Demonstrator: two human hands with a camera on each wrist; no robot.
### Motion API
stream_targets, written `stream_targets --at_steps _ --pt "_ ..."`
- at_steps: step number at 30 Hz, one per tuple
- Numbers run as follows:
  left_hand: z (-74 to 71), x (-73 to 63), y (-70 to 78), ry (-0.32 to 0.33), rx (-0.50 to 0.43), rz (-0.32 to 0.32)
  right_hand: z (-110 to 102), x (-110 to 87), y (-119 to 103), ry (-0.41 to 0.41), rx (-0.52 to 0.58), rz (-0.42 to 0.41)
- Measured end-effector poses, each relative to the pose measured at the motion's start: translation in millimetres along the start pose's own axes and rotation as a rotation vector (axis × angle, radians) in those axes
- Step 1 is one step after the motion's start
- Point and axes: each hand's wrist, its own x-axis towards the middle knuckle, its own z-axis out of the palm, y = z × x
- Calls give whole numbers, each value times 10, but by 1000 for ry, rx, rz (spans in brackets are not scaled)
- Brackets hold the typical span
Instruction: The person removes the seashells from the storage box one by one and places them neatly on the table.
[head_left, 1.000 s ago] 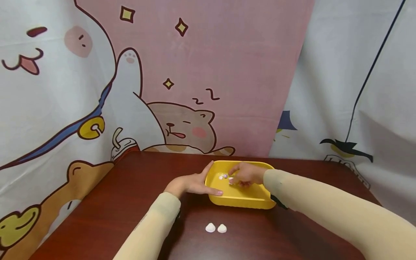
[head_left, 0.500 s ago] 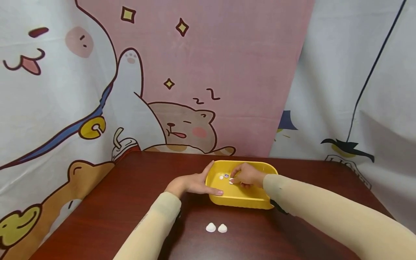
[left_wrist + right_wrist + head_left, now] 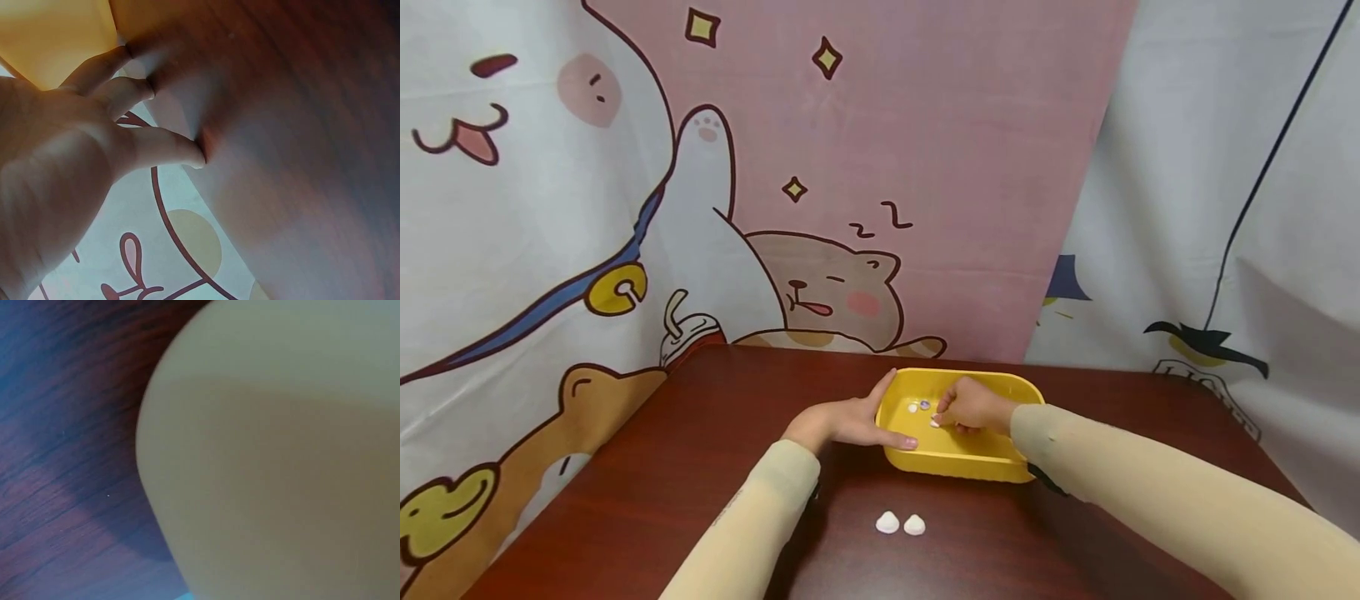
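Observation:
A yellow tray (image 3: 958, 467) stands on the dark red-brown table. My left hand (image 3: 842, 423) spreads across its left end, thumb along the front-left rim and index finger at the back-left corner. In the left wrist view the other fingers of that left hand (image 3: 75, 125) reach down to the tabletop. Inside the tray, my right hand (image 3: 973, 405) pinches a small white shell-like piece (image 3: 935, 422) low over the floor. Left of it lie a small white piece (image 3: 913, 408) and a purple one (image 3: 925, 405). The tray's wall (image 3: 269, 487) fills much of the right wrist view, hiding the right hand.
Two white shells (image 3: 901, 523) lie side by side on the table (image 3: 775, 383) in front of the tray. A cloth printed with cartoon animals (image 3: 962, 167) hangs behind the table's back edge.
My right fingertips have closed in on the small white piece in the tray. The left hand keeps its place. The whole head view has shifted slightly.

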Motion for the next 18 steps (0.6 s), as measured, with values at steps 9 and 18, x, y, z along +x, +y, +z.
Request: stream_targets --at_steps 9,18 --pt "9 10 0 1 -12 -1 -21 -13 16 -28 -12 -49" --pt "-4 -4 16 2 -4 -8 33 62 40 94 -40 21"
